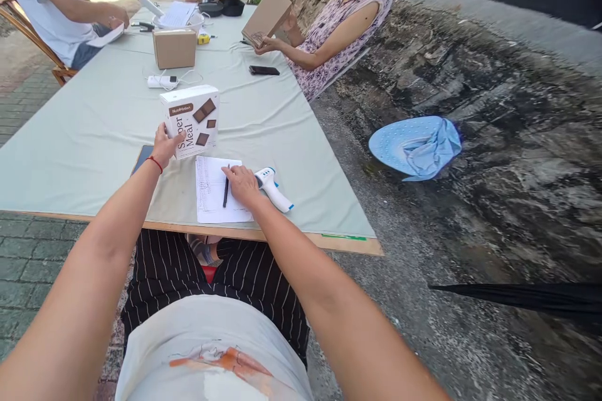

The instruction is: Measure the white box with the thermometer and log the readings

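My left hand (165,146) grips the lower left corner of a white box (192,114) printed with brown chocolate pieces and the words "Super Meal". The box stands upright on the cloth, tilted slightly. My right hand (241,184) lies on a sheet of paper (210,203) with writing along its left side, fingers stretched toward a black pen (226,191). Whether the fingertips touch the pen I cannot tell. Just right of that hand lies a white and blue infrared thermometer (275,191), partly covered by it. A dark blue flat thing (142,160) shows behind my left wrist.
A pale green cloth covers the table (94,156). Farther back are a cardboard box (174,49), a white device with a cable (162,81) and a black phone (264,70). Several people sit around; one at right holds a cardboard box (270,12). A blue hat (414,145) lies right.
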A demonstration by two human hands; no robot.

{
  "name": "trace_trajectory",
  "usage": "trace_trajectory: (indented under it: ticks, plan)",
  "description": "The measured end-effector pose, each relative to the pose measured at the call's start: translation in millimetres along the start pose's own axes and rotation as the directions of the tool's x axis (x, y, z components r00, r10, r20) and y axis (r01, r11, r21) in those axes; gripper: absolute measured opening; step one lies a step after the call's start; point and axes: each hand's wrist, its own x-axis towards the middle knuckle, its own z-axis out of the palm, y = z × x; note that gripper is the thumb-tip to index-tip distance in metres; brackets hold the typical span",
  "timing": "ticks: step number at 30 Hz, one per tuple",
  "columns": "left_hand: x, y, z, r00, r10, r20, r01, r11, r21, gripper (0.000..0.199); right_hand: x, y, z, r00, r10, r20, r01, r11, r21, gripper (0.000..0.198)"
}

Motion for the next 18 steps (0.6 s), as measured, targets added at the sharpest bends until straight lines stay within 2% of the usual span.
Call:
trace_trajectory:
  ticks: [3,5,6,7,9,11,13,15,17,18]
  plan:
    - [-24.1,9.5,-1.0,0.989,-0.130,0.066,0.134,0.989,-0.055,0.051,-5.5,3.0,0.5,0.993,0.073,-0.092,-0.066,0.995,0.077,0.051]
    - [-41.8,7.3,-0.7,0.980,-0.185,0.071,0.190,0.978,-0.083,0.051,-13.9,11.8,-1.5,0.956,0.220,-0.192,-0.194,0.970,0.143,0.047]
    - [-49.8,4.3,-0.2,0.981,-0.182,0.067,0.188,0.977,-0.100,0.052,-19.2,18.6,-2.9,0.922,0.318,-0.220,-0.284,0.943,0.172,0.046]
    - [-57.1,0.6,0.8,0.985,-0.161,0.065,0.167,0.980,-0.110,0.054,-25.0,26.6,-4.7,0.880,0.421,-0.221,-0.383,0.903,0.194,0.048]
    - [-68.8,-7.2,3.1,0.995,-0.078,0.060,0.083,0.993,-0.083,0.056,-36.8,44.3,-8.8,0.797,0.588,-0.137,-0.559,0.804,0.204,0.056]
    - [-77.6,-13.5,5.4,0.999,0.032,0.039,-0.033,0.999,0.019,0.057,-47.1,59.7,-13.9,0.743,0.669,-0.007,-0.657,0.730,0.188,0.059]
    - [-85.1,-18.4,6.7,0.994,0.111,0.012,-0.112,0.983,0.143,0.058,-54.5,67.8,-19.6,0.715,0.694,0.085,-0.695,0.692,0.195,0.049]
    - [-91.9,-22.9,6.9,0.992,0.123,-0.013,-0.116,0.962,0.247,0.059,-58.4,64.3,-24.8,0.705,0.701,0.108,-0.697,0.657,0.287,0.036]
    - [-97.4,-27.5,6.4,0.994,0.107,-0.033,-0.091,0.943,0.320,0.059,-59.3,47.1,-28.2,0.724,0.686,0.077,-0.623,0.602,0.499,0.030]
    - [-99.3,-29.6,5.9,0.993,0.106,-0.041,-0.085,0.933,0.349,0.060,-59.0,33.6,-29.0,0.740,0.670,0.059,-0.547,0.550,0.631,0.032]
